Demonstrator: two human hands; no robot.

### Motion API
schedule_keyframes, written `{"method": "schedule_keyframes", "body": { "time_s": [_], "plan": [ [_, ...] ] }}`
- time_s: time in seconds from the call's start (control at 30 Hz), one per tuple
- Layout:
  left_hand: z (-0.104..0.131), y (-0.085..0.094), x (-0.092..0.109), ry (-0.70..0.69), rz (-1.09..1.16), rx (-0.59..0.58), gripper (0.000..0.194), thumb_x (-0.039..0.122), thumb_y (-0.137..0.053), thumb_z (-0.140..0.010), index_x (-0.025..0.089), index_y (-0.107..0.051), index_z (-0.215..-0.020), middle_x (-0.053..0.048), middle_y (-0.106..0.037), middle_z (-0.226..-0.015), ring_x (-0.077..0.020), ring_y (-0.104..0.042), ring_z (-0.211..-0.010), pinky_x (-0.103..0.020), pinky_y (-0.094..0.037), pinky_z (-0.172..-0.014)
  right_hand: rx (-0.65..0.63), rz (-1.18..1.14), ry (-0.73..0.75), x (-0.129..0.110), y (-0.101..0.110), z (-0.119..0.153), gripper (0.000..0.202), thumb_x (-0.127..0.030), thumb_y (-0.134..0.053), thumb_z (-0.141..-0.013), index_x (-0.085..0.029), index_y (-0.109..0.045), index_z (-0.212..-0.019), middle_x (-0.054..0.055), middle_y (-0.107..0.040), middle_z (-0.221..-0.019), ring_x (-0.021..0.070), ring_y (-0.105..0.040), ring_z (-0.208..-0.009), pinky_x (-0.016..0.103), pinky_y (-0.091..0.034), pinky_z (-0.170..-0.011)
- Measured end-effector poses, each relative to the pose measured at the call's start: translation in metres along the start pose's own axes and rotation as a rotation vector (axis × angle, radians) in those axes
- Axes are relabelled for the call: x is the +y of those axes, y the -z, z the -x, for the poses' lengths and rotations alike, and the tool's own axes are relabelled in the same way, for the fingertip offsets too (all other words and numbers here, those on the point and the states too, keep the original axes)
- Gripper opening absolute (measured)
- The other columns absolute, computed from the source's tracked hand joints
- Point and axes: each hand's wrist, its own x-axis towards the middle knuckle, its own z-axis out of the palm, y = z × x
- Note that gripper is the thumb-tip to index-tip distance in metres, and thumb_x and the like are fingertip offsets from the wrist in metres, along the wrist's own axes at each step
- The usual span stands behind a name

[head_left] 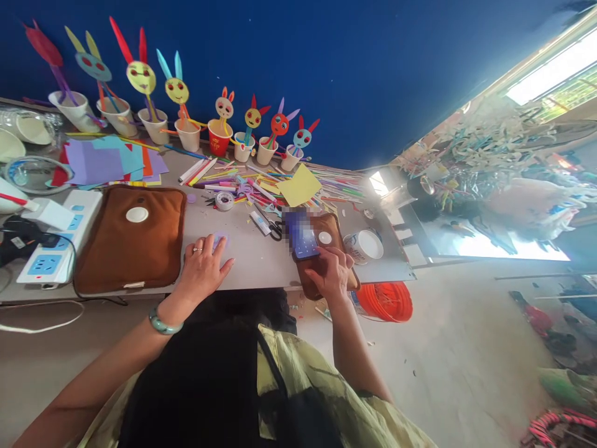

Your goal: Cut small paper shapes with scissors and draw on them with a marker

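My left hand (203, 266) rests palm down on the table with its fingers apart. Its fingertips touch a small pale purple disc (222, 240), which looks like paper. My right hand (333, 272) is above a brown hot-water bag (308, 280). Its fingers reach the lower edge of a phone (304, 241) with a lit screen, and its thumb is apart from them. The phone lies partly on the bag, and its upper part is blurred out. Black-handled scissors (276, 231) and a small white-and-blue item (260, 223) lie left of the phone.
Behind stand paper cups (153, 127) with rabbit-faced stick figures. Markers, coloured sticks and yellow paper (299, 185) lie in front. A tape roll (224, 200), larger brown bag (135, 239), power strip (60, 239) and white cup (370, 244) flank my hands. An orange bucket (389, 302) stands below.
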Motion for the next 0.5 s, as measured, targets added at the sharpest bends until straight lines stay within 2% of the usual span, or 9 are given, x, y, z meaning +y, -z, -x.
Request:
{"method": "schedule_keyframes", "body": {
  "time_s": [0.17, 0.37, 0.5],
  "plan": [
    [0.0, -0.001, 0.0, 0.001, -0.006, 0.0, 0.054, 0.046, -0.045, -0.096, 0.014, -0.053, -0.139, -0.021, -0.054, -0.13, -0.036, -0.051, -0.111, -0.049, -0.038, -0.093, -0.051, 0.041, 0.025, -0.004, 0.0, -0.002, 0.061, -0.059, -0.057, -0.087, -0.019, -0.05, -0.133, 0.012, -0.066, -0.106, 0.0344, -0.052, -0.116, 0.051, -0.033, -0.1],
    [0.0, 0.0, 0.0, -0.003, -0.008, 0.006, 0.054, 0.045, -0.045, -0.096, 0.013, -0.053, -0.139, -0.021, -0.054, -0.129, -0.0358, -0.051, -0.11, -0.049, -0.038, -0.092, -0.122, 0.08, -0.003, -0.014, 0.0, -0.01, 0.065, -0.063, -0.055, -0.087, -0.018, -0.049, -0.134, 0.016, -0.06, -0.123, 0.0352, -0.048, -0.12, 0.051, -0.031, -0.101],
    [0.0, 0.0, 0.0, -0.006, -0.02, -0.003, 0.055, 0.047, -0.044, -0.097, 0.013, -0.052, -0.14, -0.021, -0.054, -0.129, -0.0361, -0.05, -0.11, -0.05, -0.038, -0.091, -0.201, 0.047, 0.027, -0.023, -0.001, -0.022, 0.071, -0.063, -0.053, -0.089, -0.016, -0.042, -0.141, 0.016, -0.064, -0.117, 0.0361, -0.044, -0.124, 0.051, -0.028, -0.103]
  ]
}}
